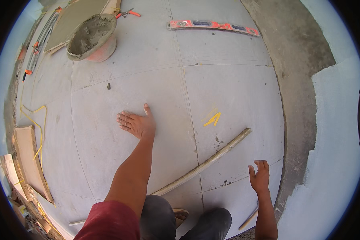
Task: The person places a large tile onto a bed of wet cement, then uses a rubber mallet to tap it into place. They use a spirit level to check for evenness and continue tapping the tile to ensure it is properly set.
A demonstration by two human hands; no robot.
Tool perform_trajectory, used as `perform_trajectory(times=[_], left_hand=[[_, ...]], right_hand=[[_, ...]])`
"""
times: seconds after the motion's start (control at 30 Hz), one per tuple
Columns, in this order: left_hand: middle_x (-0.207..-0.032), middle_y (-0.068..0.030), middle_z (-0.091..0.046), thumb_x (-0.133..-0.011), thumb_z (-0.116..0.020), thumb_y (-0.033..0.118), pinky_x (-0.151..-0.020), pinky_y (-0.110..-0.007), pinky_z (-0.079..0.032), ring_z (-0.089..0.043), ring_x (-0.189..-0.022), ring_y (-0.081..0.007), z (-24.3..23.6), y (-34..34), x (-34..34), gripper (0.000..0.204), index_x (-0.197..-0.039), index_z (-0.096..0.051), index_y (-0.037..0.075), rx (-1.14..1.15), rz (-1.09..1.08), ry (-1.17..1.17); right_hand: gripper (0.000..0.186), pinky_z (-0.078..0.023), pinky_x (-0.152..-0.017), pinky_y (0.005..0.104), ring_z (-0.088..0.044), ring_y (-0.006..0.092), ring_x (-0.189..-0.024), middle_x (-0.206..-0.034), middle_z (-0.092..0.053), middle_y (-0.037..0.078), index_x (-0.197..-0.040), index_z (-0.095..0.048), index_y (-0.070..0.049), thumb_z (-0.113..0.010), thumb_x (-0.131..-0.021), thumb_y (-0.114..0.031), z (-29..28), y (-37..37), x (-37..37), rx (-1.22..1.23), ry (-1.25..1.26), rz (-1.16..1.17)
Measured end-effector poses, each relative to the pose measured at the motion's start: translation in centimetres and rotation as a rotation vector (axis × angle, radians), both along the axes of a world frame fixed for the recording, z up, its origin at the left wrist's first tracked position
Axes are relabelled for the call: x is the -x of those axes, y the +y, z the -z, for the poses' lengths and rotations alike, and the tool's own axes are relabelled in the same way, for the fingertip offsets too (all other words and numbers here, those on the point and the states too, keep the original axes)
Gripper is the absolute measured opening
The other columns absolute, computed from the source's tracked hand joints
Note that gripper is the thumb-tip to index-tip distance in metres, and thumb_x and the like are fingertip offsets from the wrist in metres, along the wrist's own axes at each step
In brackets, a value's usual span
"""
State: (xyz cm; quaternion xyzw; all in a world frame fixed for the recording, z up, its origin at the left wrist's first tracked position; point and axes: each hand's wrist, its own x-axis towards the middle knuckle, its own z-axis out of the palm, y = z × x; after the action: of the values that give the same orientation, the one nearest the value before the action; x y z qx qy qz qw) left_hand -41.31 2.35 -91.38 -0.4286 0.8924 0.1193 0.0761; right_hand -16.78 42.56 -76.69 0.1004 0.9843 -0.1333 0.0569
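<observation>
My left hand is spread palm down on a large light-grey floor tile, its thumb apart from the fingers. Nothing is in it. To the lower right, my right hand is held near the tiles with slightly bent fingers and the thumb apart; it holds nothing that I can see. Between my knees and that hand, a long, mortar-stained straight bar lies slantwise across a tile joint. Beyond the bar's far end are several small yellow strips.
A bucket of wet mortar stands at the far left, beside red-handled pliers. A red spirit level lies at the far right. Yellow strapping and a cardboard-coloured panel are at left. Bare concrete borders the tiles at right.
</observation>
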Motion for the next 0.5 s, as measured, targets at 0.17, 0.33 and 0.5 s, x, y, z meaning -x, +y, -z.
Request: perform_trajectory(times=[0.17,0.33,0.5], left_hand=[[-0.164,-0.0267,0.003,-0.09,-0.046,0.07,-0.123,-0.048,0.007,0.011,-0.153,-0.0366,0.1,-0.9,0.6,0.112,-0.155,-0.002,-0.01,-0.014,0.0,0.017],[-0.164,-0.0257,0.0,-0.09,-0.047,0.071,-0.124,-0.048,0.006,0.01,-0.154,-0.0353,-0.2,-0.7,0.9,0.113,-0.155,-0.001,-0.009,-0.008,0.023,-0.02],[-0.164,-0.0262,0.001,-0.087,-0.054,0.068,-0.123,-0.049,0.006,0.01,-0.153,-0.0376,-0.7,-1.3,0.8,0.115,-0.155,0.0,-0.009,-0.013,0.003,-0.066]], right_hand=[[0.044,-0.048,-0.092,0.0447,-0.057,0.0341,-0.108,-0.117,-0.058,0.018,-0.122,-0.055,0.0,-0.073,-0.086,-0.017,4.4,-9.1,34.1,-0.145,0.163,-0.411],[0.039,-0.047,-0.1,0.0441,-0.056,0.0325,-0.118,-0.125,-0.059,0.016,-0.127,-0.055,-0.002,-0.062,-0.089,-0.012,7.1,-15.8,55.7,-0.386,0.135,-0.382],[0.058,-0.038,-0.111,0.0502,-0.045,0.0349,-0.135,-0.144,-0.049,0.014,-0.147,-0.041,-0.006,-0.057,-0.091,-0.009,9.1,-19.5,64.3,-0.321,0.139,-0.375]])
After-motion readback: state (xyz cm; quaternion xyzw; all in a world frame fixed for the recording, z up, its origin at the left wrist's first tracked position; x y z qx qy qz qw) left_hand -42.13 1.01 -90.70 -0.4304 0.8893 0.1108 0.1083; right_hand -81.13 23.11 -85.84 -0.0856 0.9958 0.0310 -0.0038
